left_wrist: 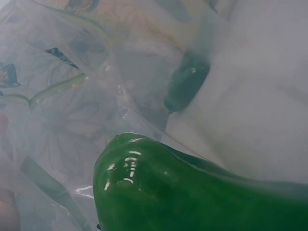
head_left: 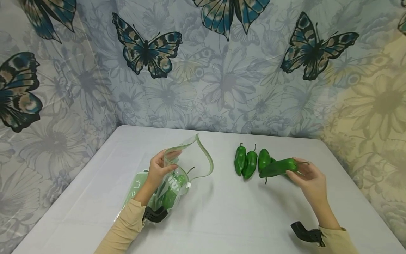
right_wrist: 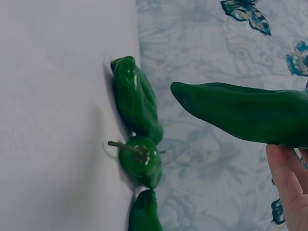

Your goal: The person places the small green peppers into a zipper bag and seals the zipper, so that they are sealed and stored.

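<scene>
My left hand point(head_left: 157, 168) grips the rim of a clear zip bag point(head_left: 209, 157), whose green-edged mouth gapes wide. Through its printed side, green peppers point(head_left: 169, 198) show, one with its stem up; close in the left wrist view a glossy pepper point(left_wrist: 154, 187) fills the lower part. Above the table at the right, my right hand point(head_left: 312, 181) pinches a long green pepper point(head_left: 277, 168) near its stem end, tip pointing left. In the right wrist view, fingers point(right_wrist: 286, 178) support this held pepper point(right_wrist: 240, 113) from below.
Several green peppers point(head_left: 250, 164) lie on the white table point(head_left: 222, 218) behind and left of the held one, which partly covers some. A flat green package point(head_left: 134, 185) lies beside the bag under the left forearm. Butterfly-patterned cloth point(head_left: 222, 91) hangs behind the table.
</scene>
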The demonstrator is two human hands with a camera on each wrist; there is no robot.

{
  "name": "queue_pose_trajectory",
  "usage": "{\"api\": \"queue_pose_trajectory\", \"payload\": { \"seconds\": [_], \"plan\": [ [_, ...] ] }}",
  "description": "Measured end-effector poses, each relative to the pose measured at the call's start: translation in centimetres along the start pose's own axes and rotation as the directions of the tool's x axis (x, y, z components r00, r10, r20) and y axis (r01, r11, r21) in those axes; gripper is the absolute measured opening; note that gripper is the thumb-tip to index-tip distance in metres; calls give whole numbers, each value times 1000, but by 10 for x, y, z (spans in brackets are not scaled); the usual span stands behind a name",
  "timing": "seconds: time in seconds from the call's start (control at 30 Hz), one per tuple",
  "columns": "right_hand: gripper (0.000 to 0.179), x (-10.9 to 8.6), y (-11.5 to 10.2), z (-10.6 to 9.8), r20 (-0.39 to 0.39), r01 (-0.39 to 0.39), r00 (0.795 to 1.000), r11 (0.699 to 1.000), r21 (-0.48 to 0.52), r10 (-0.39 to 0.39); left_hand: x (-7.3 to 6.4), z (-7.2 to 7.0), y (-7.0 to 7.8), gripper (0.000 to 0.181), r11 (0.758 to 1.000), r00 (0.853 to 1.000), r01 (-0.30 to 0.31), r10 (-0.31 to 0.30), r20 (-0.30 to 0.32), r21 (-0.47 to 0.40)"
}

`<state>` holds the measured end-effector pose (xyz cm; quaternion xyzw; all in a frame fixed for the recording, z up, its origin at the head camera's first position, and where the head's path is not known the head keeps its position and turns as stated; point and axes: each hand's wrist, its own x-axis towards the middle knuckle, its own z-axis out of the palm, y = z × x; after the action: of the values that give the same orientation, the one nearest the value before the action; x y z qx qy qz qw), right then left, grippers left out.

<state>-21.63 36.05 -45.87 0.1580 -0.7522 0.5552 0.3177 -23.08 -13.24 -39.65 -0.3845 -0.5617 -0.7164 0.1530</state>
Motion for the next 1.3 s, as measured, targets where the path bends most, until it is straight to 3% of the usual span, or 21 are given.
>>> {"api": "queue_pose_trajectory", "payload": {
  "seconds": [0.2, 0.37, 0.43, 0.6, 0.73, 0.93, 1.17, 1.3],
  "plan": [
    [52, 3, 6, 1, -1, -16, 1000, 992, 127, 16, 1, 0, 0, 48, 1000, 1000, -4, 4, -1, -5],
    [50, 5, -2, 7, 22, 18, 1000, 987, 157, -22, 1, 0, -1, 48, 1000, 1000, -8, 8, -3, 13],
    [47, 7, -20, 13, 21, 31, 999, 981, 190, -36, 1, 0, -1, 49, 1000, 1000, -7, 7, -5, 17],
    [38, 12, -93, 39, -8, 8, 1000, 985, 170, -7, 2, 0, 0, 49, 1000, 1000, -10, 10, -7, 14],
    [37, 13, -122, 50, -2, -20, 1000, 994, 109, 20, 2, 0, -1, 48, 1000, 1000, -12, 12, -7, 10],
    [38, 13, -125, 56, -8, -33, 999, 992, 121, 35, 0, -1, -1, 47, 1000, 1000, -15, 15, -6, 2],
    [37, 13, -126, 64, 26, -9, 1000, 998, 57, 8, 0, -1, -1, 47, 1000, 1000, -20, 20, -7, -9],
    [39, 16, -129, 68, 44, 11, 999, 994, 106, -16, 0, -1, -1, 46, 1000, 1000, -15, 15, -9, -11]
  ]
}}
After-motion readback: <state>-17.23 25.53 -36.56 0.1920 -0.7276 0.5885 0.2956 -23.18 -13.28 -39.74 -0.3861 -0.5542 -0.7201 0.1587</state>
